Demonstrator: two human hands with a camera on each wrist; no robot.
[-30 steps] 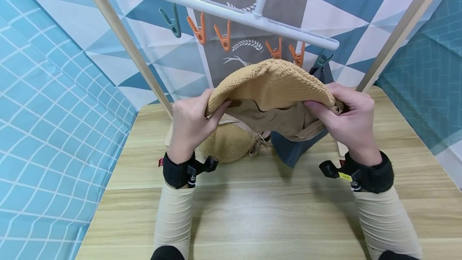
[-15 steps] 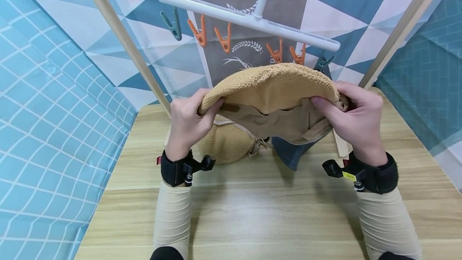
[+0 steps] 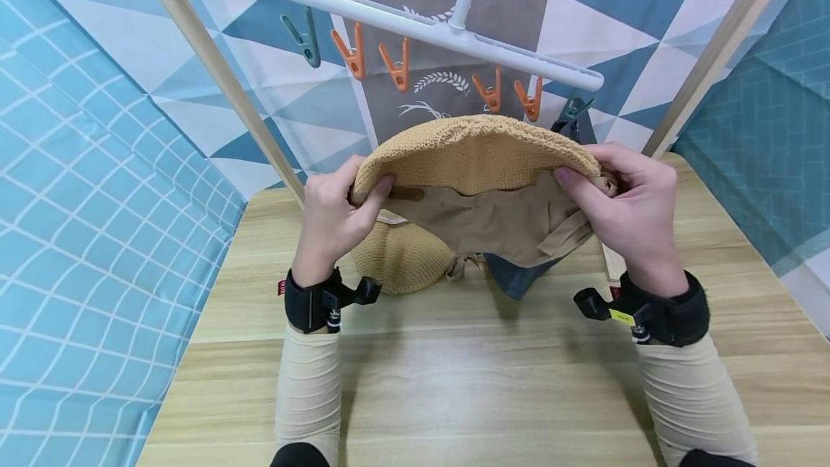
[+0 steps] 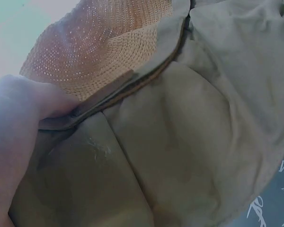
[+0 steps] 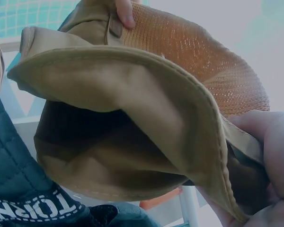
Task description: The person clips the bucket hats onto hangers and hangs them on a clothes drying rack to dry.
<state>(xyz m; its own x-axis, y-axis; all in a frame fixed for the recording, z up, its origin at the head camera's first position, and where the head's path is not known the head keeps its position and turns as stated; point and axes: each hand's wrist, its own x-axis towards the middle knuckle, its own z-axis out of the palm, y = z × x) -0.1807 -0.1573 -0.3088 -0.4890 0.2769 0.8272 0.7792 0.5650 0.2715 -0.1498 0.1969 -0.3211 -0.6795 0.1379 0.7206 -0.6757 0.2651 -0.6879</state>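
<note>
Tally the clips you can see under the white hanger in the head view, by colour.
Orange clips: 4
Teal clips: 2
Total: 6

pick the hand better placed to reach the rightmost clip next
Right, probably: the right hand is nearer the rightmost clip than the left hand, though both grip the tan hat.

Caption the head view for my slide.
Knit-and-fabric hat held between left grip and right grip, white clothespin hanger behind.
</note>
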